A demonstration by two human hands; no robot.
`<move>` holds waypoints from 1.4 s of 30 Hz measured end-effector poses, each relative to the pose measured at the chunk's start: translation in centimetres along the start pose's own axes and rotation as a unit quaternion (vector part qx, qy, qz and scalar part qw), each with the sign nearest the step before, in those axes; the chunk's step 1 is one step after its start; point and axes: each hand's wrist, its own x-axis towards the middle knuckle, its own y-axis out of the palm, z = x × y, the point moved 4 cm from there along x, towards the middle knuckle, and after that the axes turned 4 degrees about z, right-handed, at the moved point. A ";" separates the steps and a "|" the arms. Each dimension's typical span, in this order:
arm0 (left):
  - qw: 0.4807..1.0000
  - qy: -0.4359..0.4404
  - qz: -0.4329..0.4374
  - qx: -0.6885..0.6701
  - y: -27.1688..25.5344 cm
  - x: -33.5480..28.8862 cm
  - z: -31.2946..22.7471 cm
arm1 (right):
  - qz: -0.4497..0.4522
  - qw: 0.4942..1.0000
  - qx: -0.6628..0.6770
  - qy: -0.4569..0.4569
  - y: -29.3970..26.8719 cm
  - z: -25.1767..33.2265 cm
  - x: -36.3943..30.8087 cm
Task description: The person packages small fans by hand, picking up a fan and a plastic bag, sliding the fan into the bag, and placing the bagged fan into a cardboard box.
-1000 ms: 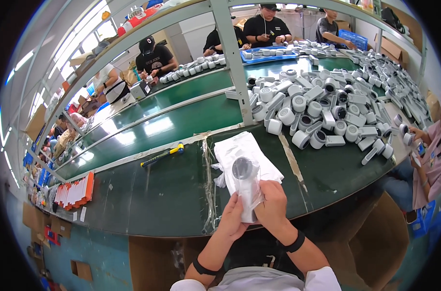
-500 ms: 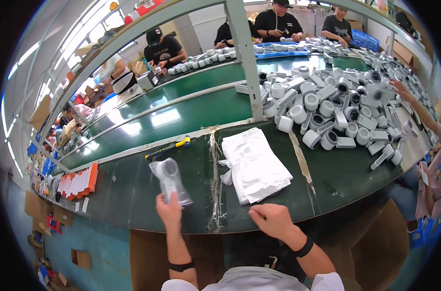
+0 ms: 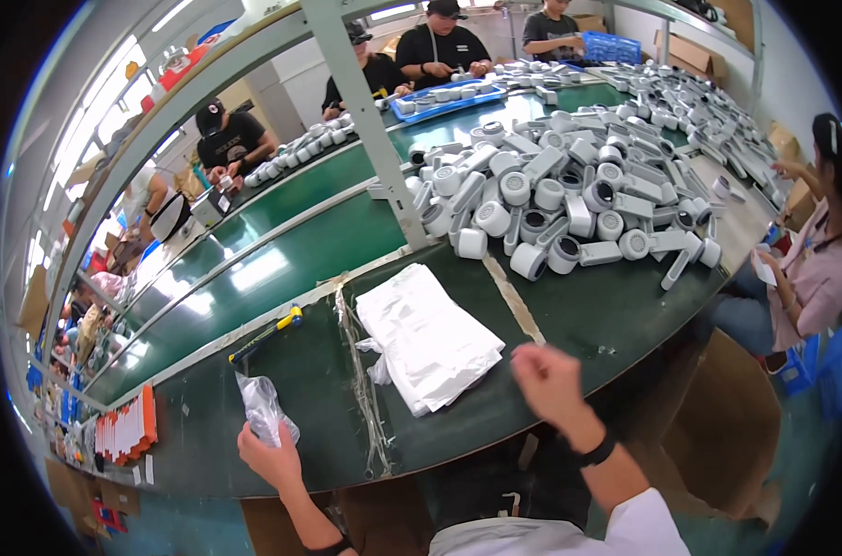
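At the lower left, my left hand (image 3: 271, 454) is closed around the lower end of a clear plastic bag (image 3: 265, 408). The shape inside the bag is hard to make out now; the earlier frame shows a grey-white device with a round head in it. My right hand (image 3: 552, 387) hovers over the table's front edge, fingers curled and somewhat blurred, with nothing visible in them. Between the hands lies a stack of white plastic bags (image 3: 428, 345). Past my right hand is a big heap of grey-white handheld devices (image 3: 569, 195) with round heads.
A yellow-and-black hammer (image 3: 268, 334) lies behind the held bag. Orange boxes with white slips (image 3: 129, 426) stand at the left end. A metal shelf post (image 3: 370, 130) rises at the table's back. Co-workers sit across the belt; a person in pink (image 3: 805, 269) sits at right.
My view has turned to the right, so the table's things sit further left. My right hand has moved away from the white bag stack toward the device heap. My left hand still grips the bag.
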 end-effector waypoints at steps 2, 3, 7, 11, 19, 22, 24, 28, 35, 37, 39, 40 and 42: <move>0.992 0.091 -0.079 -0.025 -1.1 -1.7 -1.1 | -0.118 0.992 -0.048 0.007 -5.4 -1.5 3.0; 0.990 0.060 -0.056 -0.112 -1.9 -2.4 -0.5 | -0.167 0.983 -0.080 0.012 -7.4 -2.0 4.5; 0.926 0.024 0.074 -0.370 0.7 -5.7 -1.5 | -0.237 0.905 -0.354 0.016 -18.2 -6.0 7.9; 0.850 -0.045 0.165 -0.498 3.3 -7.0 -2.7 | -0.287 0.813 -0.506 0.012 -26.6 -10.5 9.5; 0.898 -0.042 0.164 -0.405 2.9 -7.0 -3.0 | -0.249 0.846 -0.345 0.321 -28.9 -14.0 11.9; 0.900 -0.039 0.156 -0.404 2.9 -7.1 -2.9 | -0.247 0.820 -0.376 0.354 -27.9 -13.6 11.7; 0.900 -0.037 0.149 -0.408 2.9 -7.2 -2.9 | -0.246 0.809 -0.394 0.359 -27.9 -14.0 11.7; 0.901 -0.038 0.138 -0.409 2.7 -7.3 -2.5 | -0.339 0.810 -0.341 0.337 -27.7 -12.3 9.6; 0.904 -0.030 0.144 -0.401 2.5 -7.1 -4.0 | -0.368 0.828 -0.354 0.233 -27.9 -11.3 5.2; 0.904 -0.033 0.138 -0.403 2.4 -7.2 -3.8 | -0.377 0.820 -0.366 0.226 -28.0 -11.5 4.5; 0.903 -0.033 0.134 -0.408 2.6 -7.1 -3.6 | -0.390 0.813 -0.387 0.192 -28.0 -11.8 3.8; 0.902 -0.034 0.127 -0.412 2.6 -7.2 -3.4 | -0.403 0.806 -0.405 0.155 -27.7 -11.6 3.8; 0.899 -0.041 0.125 -0.417 2.6 -7.1 -3.3 | -0.389 0.833 -0.368 0.141 -27.6 -11.8 3.1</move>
